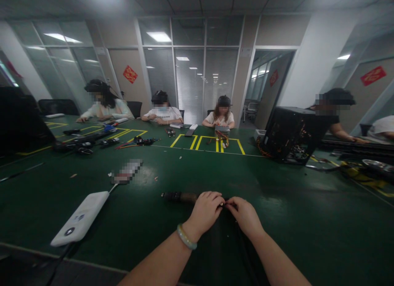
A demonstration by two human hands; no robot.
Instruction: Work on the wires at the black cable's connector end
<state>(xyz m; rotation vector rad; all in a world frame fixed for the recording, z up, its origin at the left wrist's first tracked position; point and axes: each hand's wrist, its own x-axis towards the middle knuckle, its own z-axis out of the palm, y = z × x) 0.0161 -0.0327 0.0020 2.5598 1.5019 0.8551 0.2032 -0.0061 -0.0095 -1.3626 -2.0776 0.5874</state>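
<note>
At the near edge of the green table (277,236), your left hand (205,210) and right hand (244,214) meet fingertip to fingertip, both pinching a small metal-tipped connector (222,204) on a dark cable. Keep both grips close to that joint and your wrists low, so the tiny part cannot twist. The dark cylindrical plug body (180,196) lies flat just beside your left hand, its long axis running left to right, free end pointing left.
</note>
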